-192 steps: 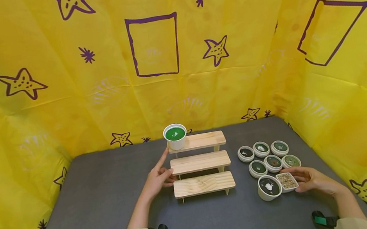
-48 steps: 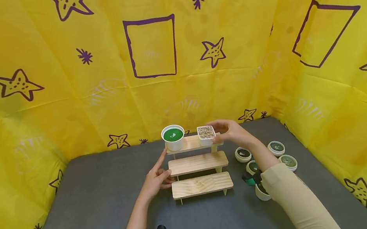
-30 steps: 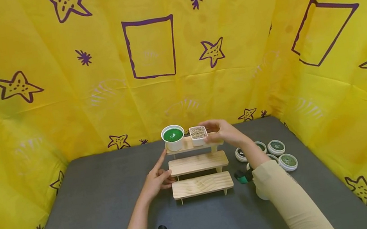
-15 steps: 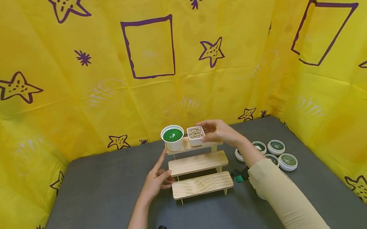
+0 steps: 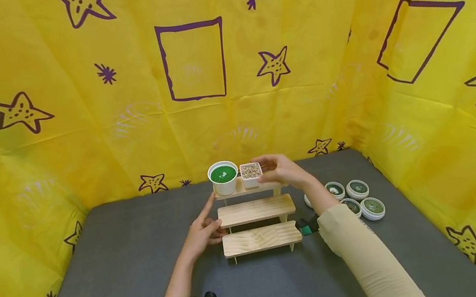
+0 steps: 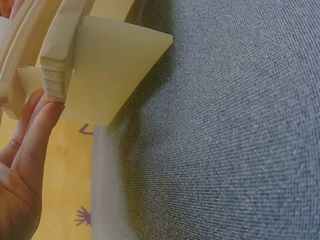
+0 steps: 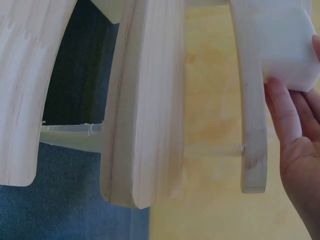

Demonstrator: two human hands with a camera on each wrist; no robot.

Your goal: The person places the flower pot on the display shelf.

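tub (image 5: 224, 177) near mid-frame could topple if the right hand (image 5: 284, 170), pinching the box (image 5: 251, 174), pushes too far (left hand (image 5: 200, 232), index extended, touches the rack (image 5: 256, 211)).

Right side of your view: your right hand (image 7: 300, 145) holds a white cup (image 7: 287, 47), one fingertip (image 7: 275, 87) at its lower corner. Cup cut off by the frame edge. It lies along the right plank (image 7: 253, 115), which you see nearly edge-on; contact between them, can't tell. Next over, the middle plank (image 7: 160, 100), rounded end towards you. Far left, the left plank (image 7: 30, 90), broad grained face showing. Pale support (image 7: 75, 139) between those two, frayed bits on its edge. Blue-grey cloth (image 7: 70, 200) lower left; yellow backdrop (image 7: 210, 215) behind.
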